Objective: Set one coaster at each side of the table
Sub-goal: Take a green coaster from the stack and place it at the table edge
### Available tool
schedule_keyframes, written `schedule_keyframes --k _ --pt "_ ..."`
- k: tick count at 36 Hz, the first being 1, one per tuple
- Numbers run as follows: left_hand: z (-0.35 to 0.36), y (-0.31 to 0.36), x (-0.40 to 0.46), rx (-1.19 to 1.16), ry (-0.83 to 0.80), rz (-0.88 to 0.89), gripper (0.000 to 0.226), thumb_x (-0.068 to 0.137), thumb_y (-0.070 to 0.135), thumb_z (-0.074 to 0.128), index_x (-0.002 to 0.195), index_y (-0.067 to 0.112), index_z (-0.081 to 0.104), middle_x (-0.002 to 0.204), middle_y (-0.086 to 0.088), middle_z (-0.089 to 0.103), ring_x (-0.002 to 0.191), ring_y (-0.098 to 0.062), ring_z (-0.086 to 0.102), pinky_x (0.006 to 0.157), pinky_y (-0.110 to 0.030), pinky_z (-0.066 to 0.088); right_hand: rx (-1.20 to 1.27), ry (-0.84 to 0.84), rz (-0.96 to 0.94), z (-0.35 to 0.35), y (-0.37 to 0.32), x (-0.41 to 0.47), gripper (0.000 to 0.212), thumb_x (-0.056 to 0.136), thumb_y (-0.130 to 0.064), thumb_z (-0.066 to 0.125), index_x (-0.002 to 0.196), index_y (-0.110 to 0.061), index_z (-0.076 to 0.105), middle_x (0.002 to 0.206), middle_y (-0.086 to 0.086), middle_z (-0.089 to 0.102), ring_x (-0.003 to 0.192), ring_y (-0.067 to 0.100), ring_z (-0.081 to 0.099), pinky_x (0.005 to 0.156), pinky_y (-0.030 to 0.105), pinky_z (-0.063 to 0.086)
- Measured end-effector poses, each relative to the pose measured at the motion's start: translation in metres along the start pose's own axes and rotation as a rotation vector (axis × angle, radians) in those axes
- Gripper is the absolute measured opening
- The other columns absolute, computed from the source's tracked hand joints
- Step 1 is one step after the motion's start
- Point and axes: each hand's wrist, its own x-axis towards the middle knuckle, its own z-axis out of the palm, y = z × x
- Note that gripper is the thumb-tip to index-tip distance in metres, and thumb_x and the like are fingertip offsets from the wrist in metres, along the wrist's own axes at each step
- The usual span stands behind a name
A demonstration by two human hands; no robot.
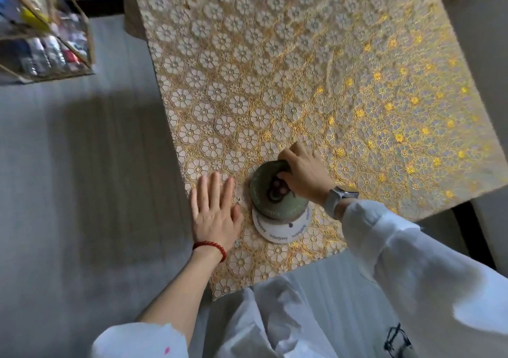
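So far: none of the coasters looks set out yet — they sit together in one stack (277,201) near the edge of the tabletop (302,69) closest to the person, and the rest of the flowered gold cloth shows bare.

Stack: a green coaster (270,195) with a dark round motif lies on top, shifted off a white coaster (283,230) with lettering round its rim; how many lie between them I cannot tell.

Left to do: by my reckoning almost everything — each side of the tabletop has yet to get its coaster, and the far side lies well apart from the stack.

Right hand: the right hand (305,175) reaches in from the right over the stack, wrist bent, fingers curled round the far rim of the green coaster and thumb pressed on its face — it grips that top one, which looks slightly tilted up at the far side.

Left hand: the left hand (215,209) lies flat and open, palm down, fingers spread and pointing away from the person, just beside the stack on its left and close to the tabletop's left edge; it holds nothing.

Wrists: a watch (339,199) on the right, a red bead bracelet (211,247) on the left, white sleeves behind both.
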Motion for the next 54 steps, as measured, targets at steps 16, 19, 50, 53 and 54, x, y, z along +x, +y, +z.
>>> schedule_keyframes --k 16,19,50,53,54 --pt "-0.046 0.083 0.009 -0.453 0.124 -0.272 0.048 0.079 0.013 0.053 0.126 0.012 0.045 0.149 -0.011 0.026 0.140 -0.028 0.015 0.114 -0.052 0.011 1.203 0.198 0.551 -0.066 0.106 -0.087 0.030 0.090 0.002 0.041 0.083 -0.026 0.051 0.085 0.006 0.063 0.069 0.016 0.062 0.052 0.025 0.052" --pt "-0.050 0.128 0.002 -0.533 0.211 -0.181 0.042 0.080 0.010 0.053 0.122 0.009 0.049 0.145 -0.013 0.033 0.134 -0.031 0.027 0.110 -0.051 0.022 1.408 0.209 0.664 -0.062 0.142 -0.107 0.029 0.090 0.001 0.042 0.081 -0.026 0.050 0.081 0.003 0.065 0.068 0.013 0.066 0.049 0.023 0.054" --pt "0.037 0.271 -0.013 -0.241 -0.062 -0.112 0.105 0.059 0.060 0.070 0.141 0.023 0.016 0.155 -0.001 0.001 0.135 -0.020 0.002 0.106 -0.056 0.014 0.173 -0.025 0.298 -0.034 0.246 -0.103 0.025 0.086 -0.031 0.053 0.080 -0.007 0.053 0.085 0.009 0.052 0.071 0.027 0.052 0.062 0.035 0.047" --pt "0.039 0.271 -0.015 -0.240 -0.062 -0.108 0.103 0.060 0.061 0.069 0.141 0.026 0.016 0.156 -0.001 0.000 0.136 -0.021 0.001 0.107 -0.058 0.012 0.241 -0.019 0.292 -0.033 0.250 -0.105 0.020 0.085 -0.028 0.054 0.086 -0.007 0.052 0.094 0.011 0.054 0.076 0.027 0.051 0.065 0.034 0.042" --pt "0.040 0.271 -0.016 -0.242 -0.062 -0.109 0.103 0.060 0.060 0.069 0.141 0.027 0.016 0.156 -0.001 0.000 0.137 -0.022 0.001 0.107 -0.058 0.011 0.259 -0.022 0.283 -0.033 0.251 -0.106 0.020 0.085 -0.026 0.054 0.088 -0.007 0.053 0.096 0.011 0.054 0.077 0.027 0.051 0.066 0.035 0.043"
